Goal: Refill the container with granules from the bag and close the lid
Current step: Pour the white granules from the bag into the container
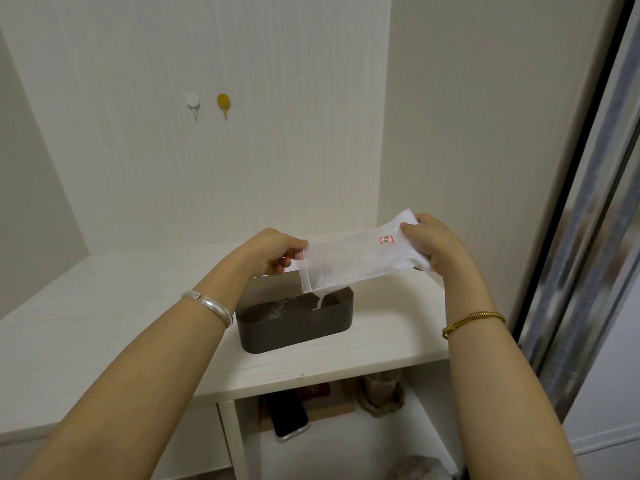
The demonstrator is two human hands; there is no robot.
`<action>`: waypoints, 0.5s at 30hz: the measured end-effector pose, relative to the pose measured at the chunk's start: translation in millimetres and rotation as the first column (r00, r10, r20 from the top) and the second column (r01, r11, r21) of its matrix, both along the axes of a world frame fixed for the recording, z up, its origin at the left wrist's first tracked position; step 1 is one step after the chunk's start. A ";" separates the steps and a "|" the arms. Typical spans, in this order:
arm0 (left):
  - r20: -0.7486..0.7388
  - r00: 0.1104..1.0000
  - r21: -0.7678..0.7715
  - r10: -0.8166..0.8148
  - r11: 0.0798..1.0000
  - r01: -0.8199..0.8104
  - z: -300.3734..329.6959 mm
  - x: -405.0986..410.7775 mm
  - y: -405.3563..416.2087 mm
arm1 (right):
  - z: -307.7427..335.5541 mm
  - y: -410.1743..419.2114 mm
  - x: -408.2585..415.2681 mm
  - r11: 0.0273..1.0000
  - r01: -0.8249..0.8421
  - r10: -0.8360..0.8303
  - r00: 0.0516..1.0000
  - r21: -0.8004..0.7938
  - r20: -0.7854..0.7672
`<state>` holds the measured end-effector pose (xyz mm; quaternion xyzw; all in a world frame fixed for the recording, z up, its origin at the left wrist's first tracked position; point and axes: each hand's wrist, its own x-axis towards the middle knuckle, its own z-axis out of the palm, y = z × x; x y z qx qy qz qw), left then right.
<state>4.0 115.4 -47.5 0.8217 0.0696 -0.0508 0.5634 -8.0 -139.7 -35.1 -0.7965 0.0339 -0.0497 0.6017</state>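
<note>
Head view of a pale wood-grain desk point(104, 306) set in a white alcove. A dark brown, round-cornered container point(294, 323) stands open on the desk near its front edge, right of centre; no lid can be made out. Above it a clear plastic bag point(360, 258) bearing a small red label point(386, 240) is held tilted, its far-right end raised and its open mouth lowered at the left. The left hand point(273, 252) pinches the mouth edge of the bag between thumb and fingers; the right hand point(429, 244) is clamped around the raised closed end. The two hands are well apart, one at each end of the bag. White granules point(323, 282) gather at the low corner of the bag and fall in a thin stream into the right part of the container, where a scatter of granules lies on its dark floor. A silver bangle point(211, 304) circles the left wrist, a gold coiled bracelet point(472, 322) the right. Two adhesive hooks, one white point(192, 101) and one yellow point(223, 102), are fixed side by side on the far wall. On the shelf below the desk lies a dark phone point(287, 415).
</note>
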 end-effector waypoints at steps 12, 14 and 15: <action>-0.005 1.000 -0.010 -0.005 1.000 0.005 -3.0 2.2 3.7 | 0.6 2.6 2.1 1.000 -0.004 0.004 1.000 -0.017 -0.001; -0.005 1.000 -0.014 -0.007 1.000 0.007 -3.8 2.4 4.6 | 0.8 2.8 2.4 1.000 -0.003 0.003 1.000 -0.029 -0.003; -0.005 1.000 -0.014 -0.009 1.000 0.009 -4.1 2.5 4.9 | 0.7 2.9 2.7 1.000 -0.006 0.006 1.000 -0.029 -0.002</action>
